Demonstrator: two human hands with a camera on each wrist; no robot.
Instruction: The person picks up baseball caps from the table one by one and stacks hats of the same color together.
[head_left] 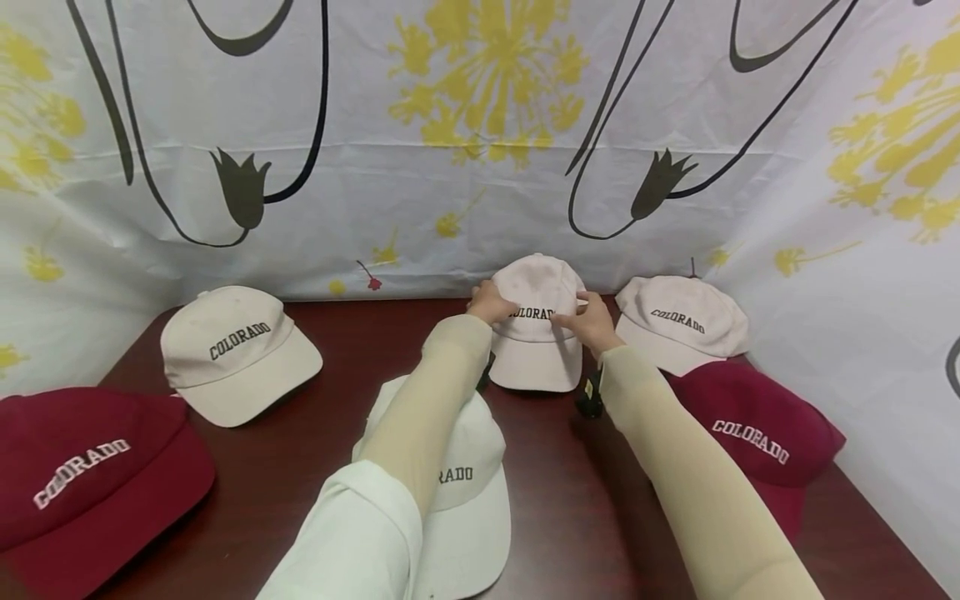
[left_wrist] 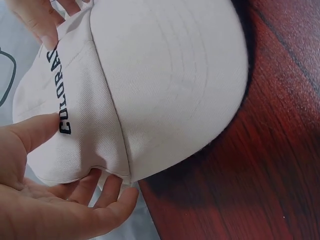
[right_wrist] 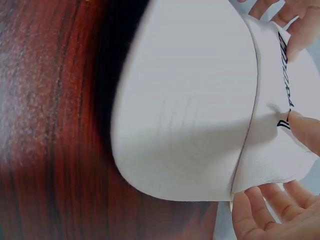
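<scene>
A pale pink baseball cap (head_left: 536,362) with COLORADO in dark letters stands at the back middle of the table, its brim toward me. My left hand (head_left: 492,304) grips the cap's left side, thumb on the lettered front and fingers curled under the lower edge, as the left wrist view shows. On the opposite side my right hand (head_left: 592,323) holds it likewise, with the thumb (right_wrist: 306,131) pressing by the letters and the fingers (right_wrist: 272,207) tucked beneath the edge. The back of the cap is hidden.
A white cap (head_left: 468,525) lies in front, partly behind my left forearm. On the left are a cream cap (head_left: 240,358) and a maroon cap (head_left: 97,492); on the right, a pale cap (head_left: 682,321) and another maroon cap (head_left: 757,425). A patterned curtain (head_left: 480,200) hangs behind the table (head_left: 322,492).
</scene>
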